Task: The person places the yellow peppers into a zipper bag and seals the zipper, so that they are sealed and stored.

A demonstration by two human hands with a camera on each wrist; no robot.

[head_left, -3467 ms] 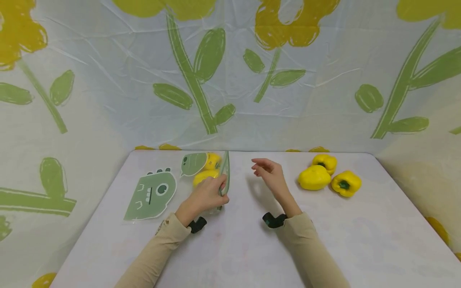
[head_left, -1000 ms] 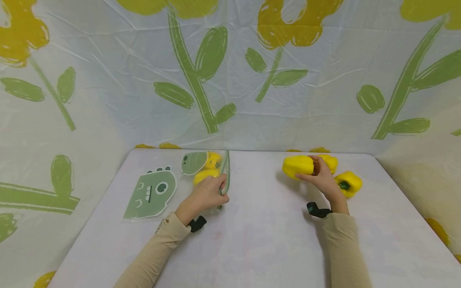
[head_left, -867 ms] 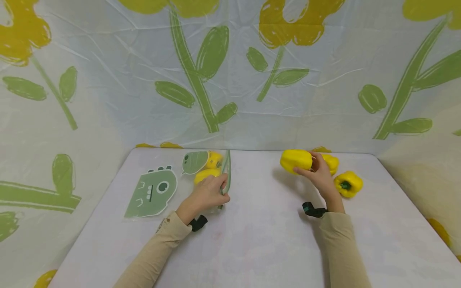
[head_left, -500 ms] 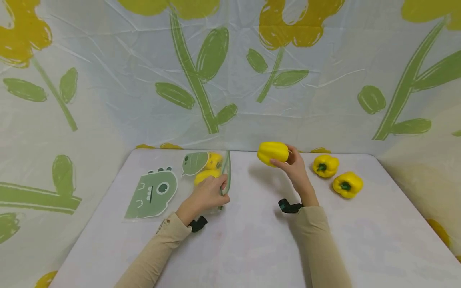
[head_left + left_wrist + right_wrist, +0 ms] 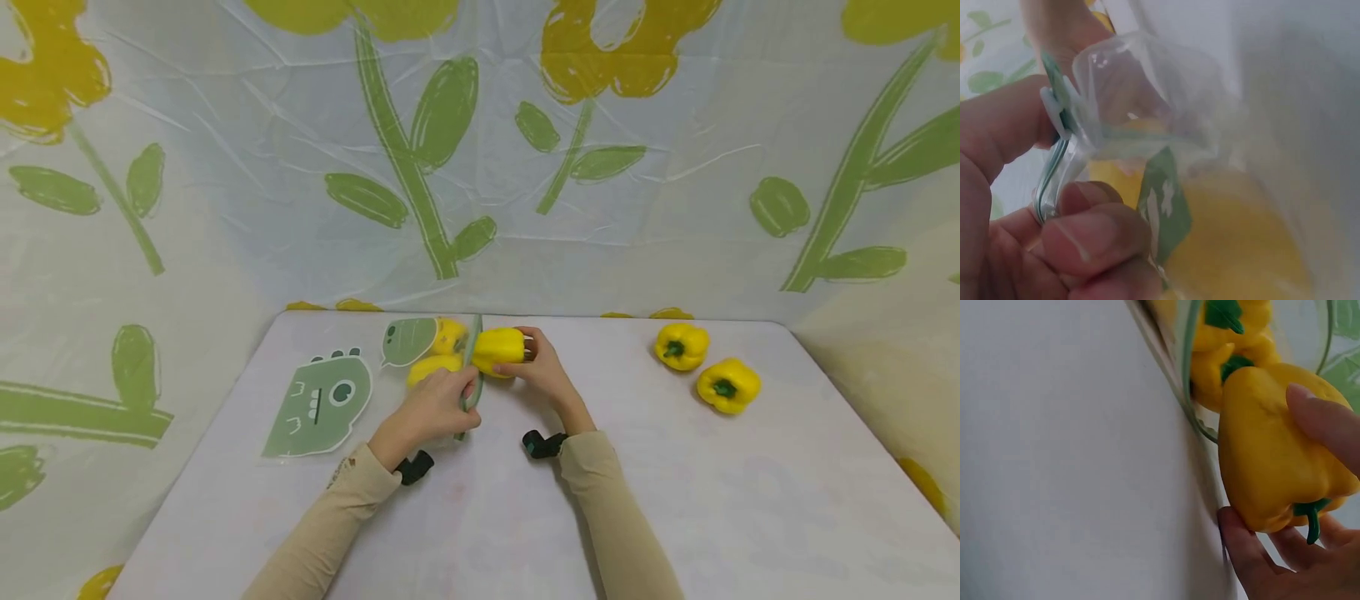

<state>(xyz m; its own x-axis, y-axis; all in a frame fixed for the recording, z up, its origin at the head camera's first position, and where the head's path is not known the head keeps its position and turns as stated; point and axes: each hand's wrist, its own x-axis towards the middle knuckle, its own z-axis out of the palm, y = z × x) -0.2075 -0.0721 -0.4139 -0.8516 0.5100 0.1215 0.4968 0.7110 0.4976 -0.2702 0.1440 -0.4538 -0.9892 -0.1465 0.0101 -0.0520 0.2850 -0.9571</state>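
A clear zip bag with green monster print [image 5: 318,406] lies on its side at the left of the table, mouth facing right. My left hand [image 5: 429,412] pinches the green-edged rim and keeps the mouth apart. Behind that hand, through the clear film, show two yellow bell peppers [image 5: 448,335] inside the bag. My right hand [image 5: 552,377] grips another yellow bell pepper [image 5: 1272,450] by its stem end. The pepper's far end is at the bag's mouth, with the bagged peppers just beyond in the right wrist view.
Two more yellow bell peppers [image 5: 727,386] sit on the white table [image 5: 750,500] at the right. A fabric backdrop with flower print [image 5: 630,233] hangs behind the table's back edge. Dark cameras [image 5: 543,444] sit at both wrists.
My right hand, empty at first, took a bell pepper from the group of three at the right, lifted it and carried it left to the bag's mouth. My left hand has stayed in place.
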